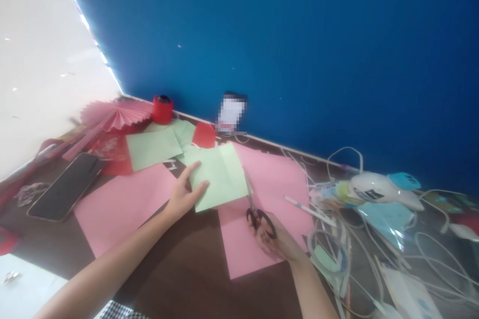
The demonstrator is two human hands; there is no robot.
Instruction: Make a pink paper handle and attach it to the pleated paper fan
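Note:
My left hand (184, 195) pinches the near left edge of a light green sheet of paper (220, 172), lifted a little above the table. My right hand (277, 239) grips the black handles of a pair of scissors (253, 209), whose blades point up into the right edge of the green sheet. Under them lies a pink sheet (269, 194) on the dark brown table (194, 269). A second pink sheet (119, 204) lies to the left under my left wrist.
More green sheets (155, 147), red paper (204, 134), a red tape roll (162, 108) and a pink folded fan (112, 114) lie at the back by the blue wall. A black phone (65, 187) rests at the left. White cables and a glue gun (377, 189) crowd the right.

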